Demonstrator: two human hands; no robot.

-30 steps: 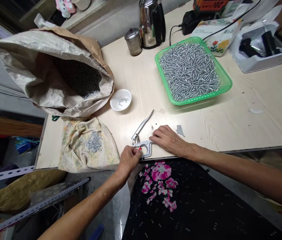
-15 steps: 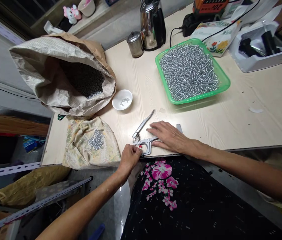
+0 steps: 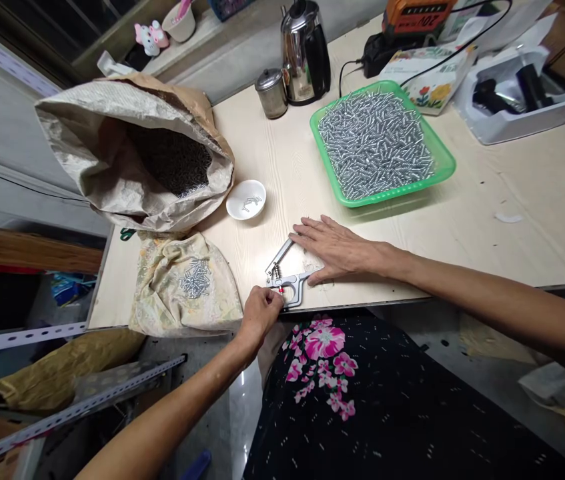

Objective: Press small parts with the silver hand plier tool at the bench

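Note:
A grey metal plier-like tool (image 3: 294,283) with a spring and a red part lies at the table's front edge, its handles spread. My left hand (image 3: 262,309) is closed in a pinch at the tool's jaw end; what its fingertips hold is too small to make out. My right hand (image 3: 335,248) rests over the tool's handle side with fingers stretched out, covering the handle ends. On a patterned cloth (image 3: 155,293) to the left lies a pile of small metal pieces (image 3: 195,278). A white bowl (image 3: 235,208) behind the tool holds several similar pieces.
A green basket (image 3: 445,167) full of metal pieces stands behind my right hand. At the left is a large open sack (image 3: 77,127). A metal jar (image 3: 271,93), a kettle (image 3: 298,60) and a white tray (image 3: 552,117) stand farther back.
My right hand has shifted slightly back and its fingers have spread over the upper handle's tip. My left hand stays pinched at the jaw. The view has moved slightly.

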